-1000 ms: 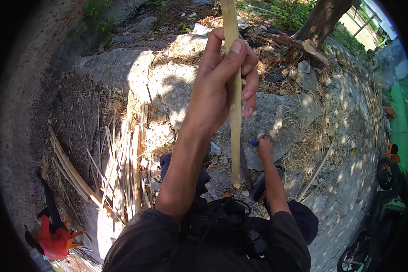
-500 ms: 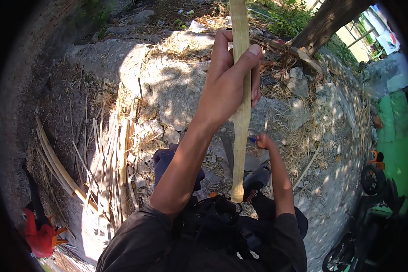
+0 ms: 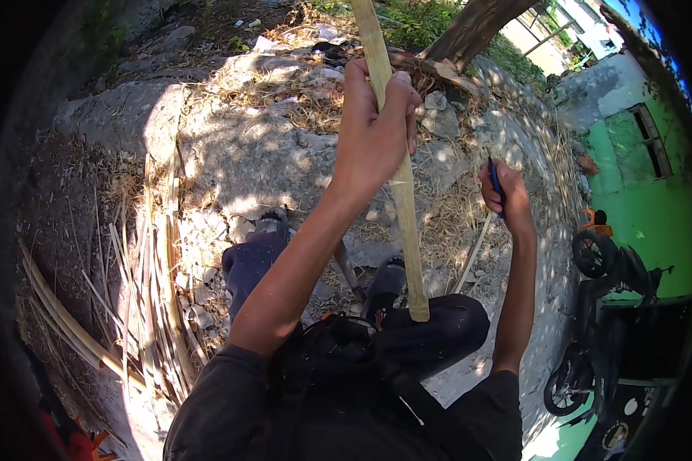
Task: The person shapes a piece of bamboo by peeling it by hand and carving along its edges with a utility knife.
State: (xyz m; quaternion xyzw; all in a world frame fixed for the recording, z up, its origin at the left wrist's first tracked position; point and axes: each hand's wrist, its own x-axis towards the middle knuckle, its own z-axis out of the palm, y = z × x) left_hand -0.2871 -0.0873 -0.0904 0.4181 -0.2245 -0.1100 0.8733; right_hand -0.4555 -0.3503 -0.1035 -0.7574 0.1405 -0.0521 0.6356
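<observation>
Yellowish, the strip (image 3: 404,215) looks light, springy, best held mid-length, left grip (image 3: 373,142) closed round it, right grip (image 3: 513,192) round a blue tool (image 3: 494,178).

The pale strip (image 3: 409,238) looks like wood or bamboo, smooth-faced and matt. The slim blue-and-black tool (image 3: 495,180) looks like plastic. The stone (image 3: 265,173) is rough and gritty, the tree trunk (image 3: 477,31) coarse wood. Shirt (image 3: 223,396) and trousers (image 3: 427,334) are matt cloth; the green wall (image 3: 630,207) appears painted.

left hand (image 3: 370,146) grips pale strip (image 3: 409,246) | right hand (image 3: 516,198) holds blue-black tool (image 3: 495,180) | strip pile (image 3: 168,261) leftward
</observation>
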